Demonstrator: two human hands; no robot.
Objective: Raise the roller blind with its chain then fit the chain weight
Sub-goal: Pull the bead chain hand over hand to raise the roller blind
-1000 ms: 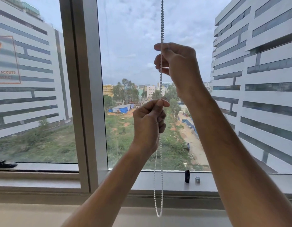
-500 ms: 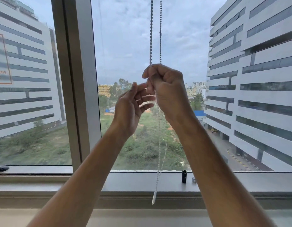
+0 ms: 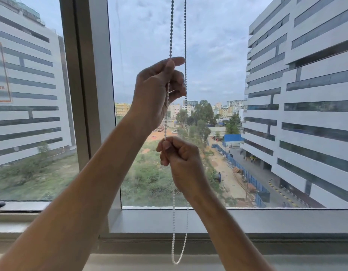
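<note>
My hands have swapped places: the left hand [image 3: 157, 92], half a second ago open beside the chain, is now up top with thumb and forefinger pinching the left strand of the white beaded loop chain [image 3: 170, 28], while the right hand [image 3: 181, 159], which was the higher one, has dropped below it and is curled in a fist around that same strand. So I'm going hand over hand, hauling the left strand down, and I reckon the raising step is well under way, though not finished. The right strand hangs free just beside my left fingers, and the bottom of the loop dangles in front of the grey window sill [image 3: 266, 222], below its edge. The roller blind itself is out of sight above the top of the view, so I can't tell how high it sits. The small dark piece and its pale neighbour, seen on the sill a moment ago, aren't visible now; my right forearm covers that spot.
</note>
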